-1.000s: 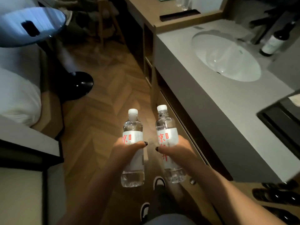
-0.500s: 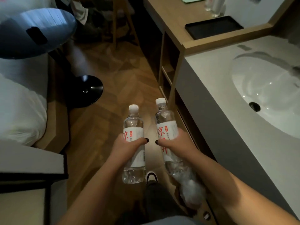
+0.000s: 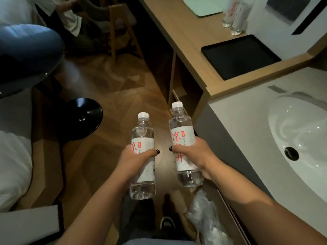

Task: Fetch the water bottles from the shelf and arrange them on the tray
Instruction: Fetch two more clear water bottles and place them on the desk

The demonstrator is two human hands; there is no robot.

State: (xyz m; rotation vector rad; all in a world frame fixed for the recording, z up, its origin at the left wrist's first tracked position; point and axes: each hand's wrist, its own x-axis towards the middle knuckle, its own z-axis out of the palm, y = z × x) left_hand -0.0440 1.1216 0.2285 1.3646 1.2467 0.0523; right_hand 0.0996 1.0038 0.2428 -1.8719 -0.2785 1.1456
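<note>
I carry two clear water bottles with white caps and white labels with red characters, both upright over the wooden floor. My left hand (image 3: 134,159) grips the left bottle (image 3: 142,138) round its label. My right hand (image 3: 192,152) grips the right bottle (image 3: 182,133) the same way, a little higher. A black rectangular tray (image 3: 238,57) lies on the wooden desk (image 3: 178,30) ahead to the right, with nothing on it. Two more water bottles (image 3: 233,15) stand on the desk just behind the tray.
A grey counter with a white sink (image 3: 299,137) runs along my right. A round black stool base (image 3: 83,117) stands on the floor at left, beside a bed edge (image 3: 12,165). A wooden chair (image 3: 122,27) stands ahead. A crumpled plastic bag (image 3: 207,218) hangs below my right forearm.
I have moved forward along the counter; the desk and black tray have come closer and lower in view. Both hands keep their bottles, the right one raised slightly.
</note>
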